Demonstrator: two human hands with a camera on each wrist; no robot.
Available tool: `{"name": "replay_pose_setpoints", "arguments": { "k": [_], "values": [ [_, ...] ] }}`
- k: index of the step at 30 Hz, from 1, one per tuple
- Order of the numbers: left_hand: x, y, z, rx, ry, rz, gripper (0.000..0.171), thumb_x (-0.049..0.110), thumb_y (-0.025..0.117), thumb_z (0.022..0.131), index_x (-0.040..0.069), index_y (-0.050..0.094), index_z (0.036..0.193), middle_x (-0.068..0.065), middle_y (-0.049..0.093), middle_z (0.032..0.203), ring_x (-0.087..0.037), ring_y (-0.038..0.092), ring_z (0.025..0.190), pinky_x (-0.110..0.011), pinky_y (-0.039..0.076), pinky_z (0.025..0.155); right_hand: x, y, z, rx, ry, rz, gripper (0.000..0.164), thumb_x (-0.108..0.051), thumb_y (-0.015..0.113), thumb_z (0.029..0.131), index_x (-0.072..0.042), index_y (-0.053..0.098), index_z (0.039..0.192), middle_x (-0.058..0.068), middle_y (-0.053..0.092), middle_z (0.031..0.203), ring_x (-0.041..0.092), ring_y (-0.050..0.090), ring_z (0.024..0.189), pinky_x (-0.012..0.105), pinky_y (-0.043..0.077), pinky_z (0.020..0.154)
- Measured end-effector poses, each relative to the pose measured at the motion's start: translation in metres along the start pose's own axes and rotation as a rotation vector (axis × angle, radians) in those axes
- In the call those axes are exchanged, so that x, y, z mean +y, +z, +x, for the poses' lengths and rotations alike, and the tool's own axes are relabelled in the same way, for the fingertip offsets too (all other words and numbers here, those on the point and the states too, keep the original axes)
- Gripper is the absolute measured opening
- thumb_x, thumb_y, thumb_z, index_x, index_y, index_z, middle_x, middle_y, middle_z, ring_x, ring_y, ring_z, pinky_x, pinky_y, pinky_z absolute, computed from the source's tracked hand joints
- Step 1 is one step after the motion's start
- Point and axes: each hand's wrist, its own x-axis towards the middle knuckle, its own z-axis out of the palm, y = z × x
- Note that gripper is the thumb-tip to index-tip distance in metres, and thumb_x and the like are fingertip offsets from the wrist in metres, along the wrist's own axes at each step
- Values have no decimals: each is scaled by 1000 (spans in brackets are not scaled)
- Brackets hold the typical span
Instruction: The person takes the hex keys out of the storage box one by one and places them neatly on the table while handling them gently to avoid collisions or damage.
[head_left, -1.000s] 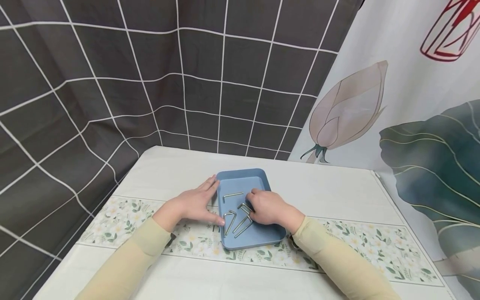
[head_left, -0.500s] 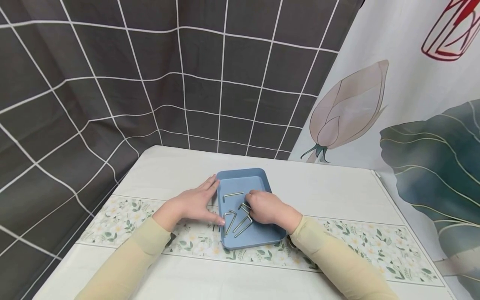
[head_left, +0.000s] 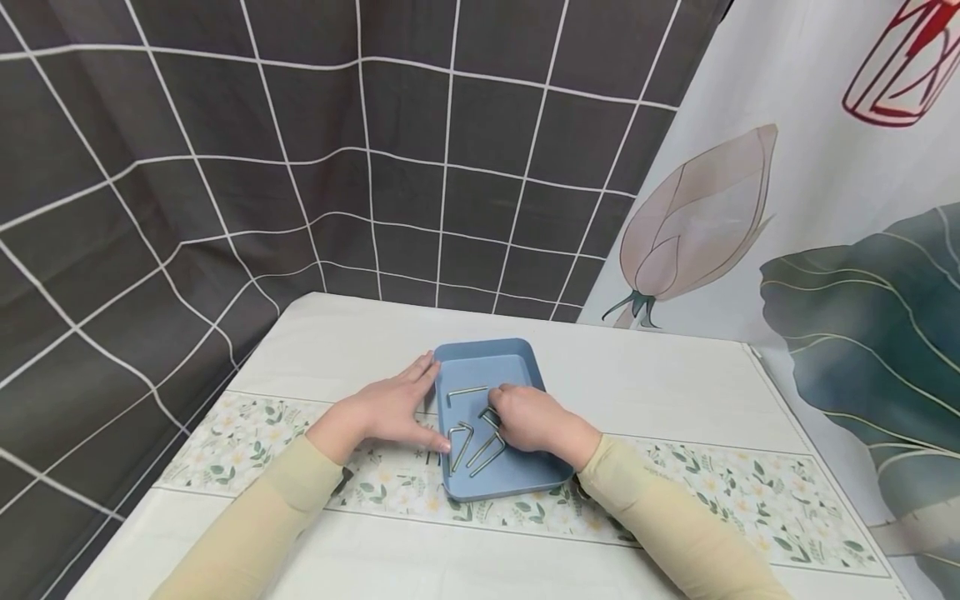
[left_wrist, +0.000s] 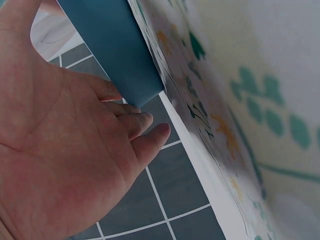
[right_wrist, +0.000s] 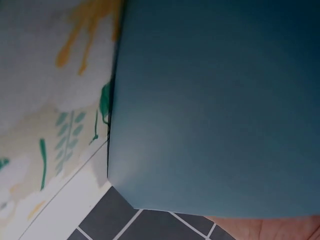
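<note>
A blue rectangular tray (head_left: 521,482) lies on the table between both hands, with several L-shaped hex keys (head_left: 468,391) in it. My left hand (head_left: 393,408) spreads along the tray's left side, fingers near the far corner and thumb at the rim lower down. In the left wrist view its fingertips (left_wrist: 160,132) rest by the tray's corner. Inside the tray, my right hand (head_left: 532,417) has its fingers curled round a hex key (head_left: 490,412), whose bent end sticks out. The right wrist view is filled mostly by the tray wall (right_wrist: 210,115), which hides the fingers.
The table has a white cloth (head_left: 337,342) with a floral band (head_left: 720,492) across it. A dark grid-patterned curtain (head_left: 405,192) hangs behind and to the left. A white curtain with a printed bud (head_left: 690,217) hangs on the right.
My right hand's fingers have curled in more closely and the hand has shifted slightly left. The left hand and the tray hold their places.
</note>
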Motion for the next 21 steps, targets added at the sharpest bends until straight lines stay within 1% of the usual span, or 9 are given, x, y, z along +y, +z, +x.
{"name": "replay_pose_setpoints", "arguments": {
  "k": [4, 13, 21],
  "values": [
    [1, 0, 0, 0, -3, -12, 145, 84, 80, 82, -2, 13, 177, -21, 1, 186, -40, 16, 170, -61, 39, 127, 0, 1, -1, -4, 13, 12, 22, -8, 81, 95, 1, 73, 114, 5, 68, 90, 14, 61, 76, 37, 62, 71],
    [-1, 1, 0, 3, -7, -13, 145, 84, 80, 81, -1, 13, 177, -20, 1, 186, -39, 15, 170, -61, 38, 128, -2, 0, -1, -3, 73, 63, 21, -5, 82, 91, -2, 70, 109, 2, 62, 84, 16, 57, 72, 37, 58, 65],
    [0, -1, 0, 3, 2, -21, 144, 82, 81, 82, -2, 14, 177, -22, 1, 186, -40, 15, 170, -62, 37, 129, -1, 0, -2, 19, 100, 105, 21, -5, 82, 90, -2, 67, 106, 3, 61, 82, 17, 57, 71, 37, 56, 63]
  ]
}}
